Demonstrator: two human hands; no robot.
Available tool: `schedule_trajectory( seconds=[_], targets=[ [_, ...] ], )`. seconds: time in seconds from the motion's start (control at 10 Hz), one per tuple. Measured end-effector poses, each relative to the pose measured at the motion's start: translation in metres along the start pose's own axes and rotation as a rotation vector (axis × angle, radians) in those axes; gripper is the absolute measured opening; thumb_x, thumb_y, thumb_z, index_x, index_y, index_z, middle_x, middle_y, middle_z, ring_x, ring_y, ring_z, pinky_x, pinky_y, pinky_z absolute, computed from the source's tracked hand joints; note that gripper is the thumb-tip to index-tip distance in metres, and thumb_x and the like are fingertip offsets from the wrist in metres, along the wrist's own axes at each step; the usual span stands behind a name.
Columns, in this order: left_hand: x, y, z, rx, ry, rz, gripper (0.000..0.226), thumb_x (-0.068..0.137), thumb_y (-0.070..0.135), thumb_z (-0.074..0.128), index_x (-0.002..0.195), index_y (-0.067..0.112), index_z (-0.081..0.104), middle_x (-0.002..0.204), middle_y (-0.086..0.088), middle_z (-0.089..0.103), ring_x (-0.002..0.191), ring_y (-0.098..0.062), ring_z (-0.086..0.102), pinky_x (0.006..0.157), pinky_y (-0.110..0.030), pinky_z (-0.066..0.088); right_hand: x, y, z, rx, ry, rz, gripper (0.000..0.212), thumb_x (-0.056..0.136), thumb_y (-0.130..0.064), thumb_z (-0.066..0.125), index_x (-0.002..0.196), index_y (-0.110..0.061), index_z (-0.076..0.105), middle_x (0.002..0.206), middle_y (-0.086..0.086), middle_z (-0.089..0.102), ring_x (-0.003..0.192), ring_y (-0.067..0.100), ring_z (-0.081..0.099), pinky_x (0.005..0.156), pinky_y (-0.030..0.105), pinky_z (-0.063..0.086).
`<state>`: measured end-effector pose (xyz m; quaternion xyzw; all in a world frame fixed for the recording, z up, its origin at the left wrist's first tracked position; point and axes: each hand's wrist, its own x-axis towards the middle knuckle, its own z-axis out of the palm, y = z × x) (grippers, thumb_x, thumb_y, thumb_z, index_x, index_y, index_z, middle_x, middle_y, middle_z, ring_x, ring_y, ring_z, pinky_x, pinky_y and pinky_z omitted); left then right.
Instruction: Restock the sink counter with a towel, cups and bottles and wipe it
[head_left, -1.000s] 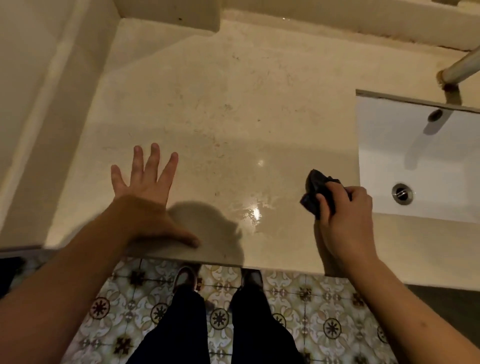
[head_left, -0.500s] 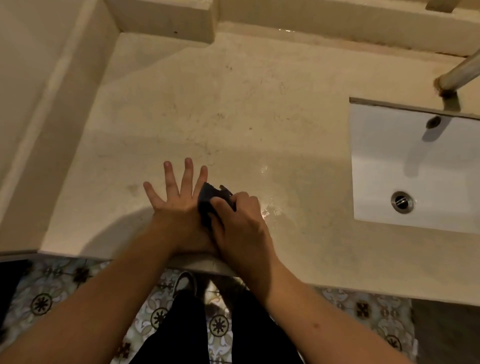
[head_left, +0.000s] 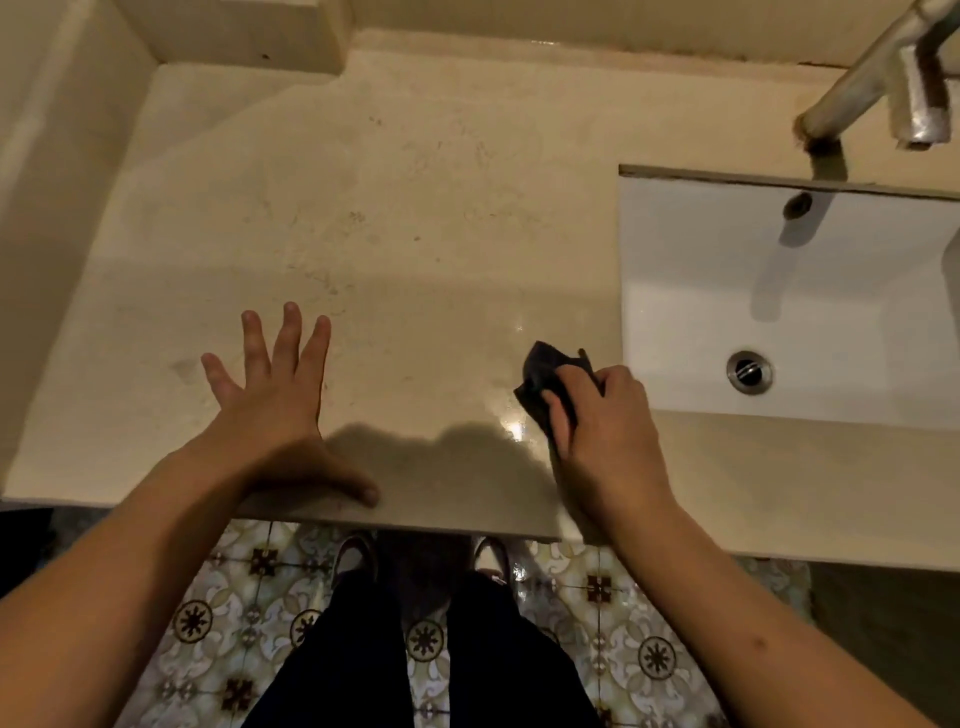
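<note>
The beige stone sink counter (head_left: 415, 208) fills the view. My right hand (head_left: 608, 431) presses a small dark cloth (head_left: 545, 374) onto the counter, just left of the white sink basin (head_left: 779, 291). A wet, shiny patch shows beside the cloth near the front edge. My left hand (head_left: 275, 400) lies flat on the counter with fingers spread, thumb at the front edge, holding nothing. No towel, cups or bottles are in view.
A metal faucet (head_left: 872, 78) reaches over the basin from the back right. A raised ledge (head_left: 234, 31) and walls bound the counter at the back and left. Patterned floor tiles (head_left: 208, 623) and my legs show below the front edge.
My right hand has swept the cloth back to the right, from beside my left hand to near the basin. My left hand has stayed flat on the counter.
</note>
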<state>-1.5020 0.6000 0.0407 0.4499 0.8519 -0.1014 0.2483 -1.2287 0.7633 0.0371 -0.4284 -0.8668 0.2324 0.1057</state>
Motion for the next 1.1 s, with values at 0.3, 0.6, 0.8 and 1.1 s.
schedule_trajectory(
  seconds=[0.3,0.6,0.8,1.1],
  targets=[
    [-0.022,0.011,-0.012,-0.05,0.034,0.019,0.169,0.018,0.103,0.055,0.152,0.036,-0.024,0.161,0.004,-0.033,0.145,-0.028,-0.034,0.115,-0.07,-0.005,0.018,0.029,-0.055,0.111,0.139,0.085,0.027,0.101,-0.025,0.054,0.127,-0.018,0.059,0.105,0.002,0.045,0.09,0.018,0.05,0.071,0.018,0.036],
    [-0.081,0.027,-0.002,-0.185,0.245,0.034,0.11,0.071,0.07,0.067,0.157,0.026,0.015,0.163,0.002,0.022,0.149,-0.021,0.019,0.114,-0.053,0.024,0.0,-0.072,-0.006,0.174,-0.102,-0.115,0.041,0.099,-0.024,0.057,0.139,-0.017,0.053,0.125,0.011,0.05,0.112,0.026,0.051,0.092,0.03,0.044],
    [-0.122,0.014,0.007,-0.419,0.265,0.121,0.094,0.077,0.061,0.07,0.153,0.032,0.022,0.145,0.003,0.05,0.129,-0.019,0.048,0.102,-0.041,0.044,-0.033,-0.082,-0.012,-0.14,-0.33,-0.137,0.066,0.096,-0.039,0.056,0.156,-0.028,0.028,0.159,0.01,0.028,0.134,0.033,0.039,0.106,0.048,0.043],
    [-0.175,0.023,0.011,-0.496,0.22,0.277,0.055,0.08,0.06,0.07,0.128,0.036,0.056,0.115,0.015,0.064,0.1,-0.002,0.059,0.08,-0.021,0.046,-0.105,-0.075,-0.07,-0.143,-0.294,-0.029,0.036,0.095,-0.043,0.059,0.128,-0.028,0.055,0.122,0.003,0.061,0.104,0.022,0.06,0.081,0.032,0.046]
  ],
)
